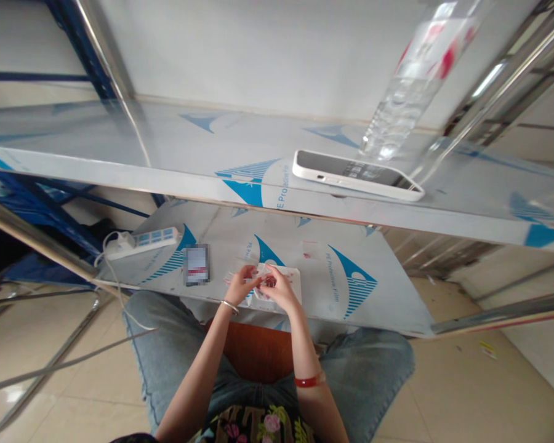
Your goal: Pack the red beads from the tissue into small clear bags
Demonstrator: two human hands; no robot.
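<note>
Over the lower shelf, my left hand (240,285) and my right hand (281,291) meet, fingertips nearly touching. Both have fingers bent in a pinch; whatever is between them is too small to name. Below and beside them lies a white tray (296,284), partly covered by my right hand. Small dark red pieces (269,281) show between the hands, their kind unclear. Left of my left hand is some clear plastic with reddish bits (231,278), blurred. A small clear packet (309,250) with a red spot lies beyond the tray.
A phone (197,264) and a white power strip (154,240) with a plugged-in cable lie to the left on the lower shelf (383,295). The upper shelf (175,161) overhangs, bearing a white-cased phone (357,175) and a clear bottle (404,101). Metal posts flank both sides.
</note>
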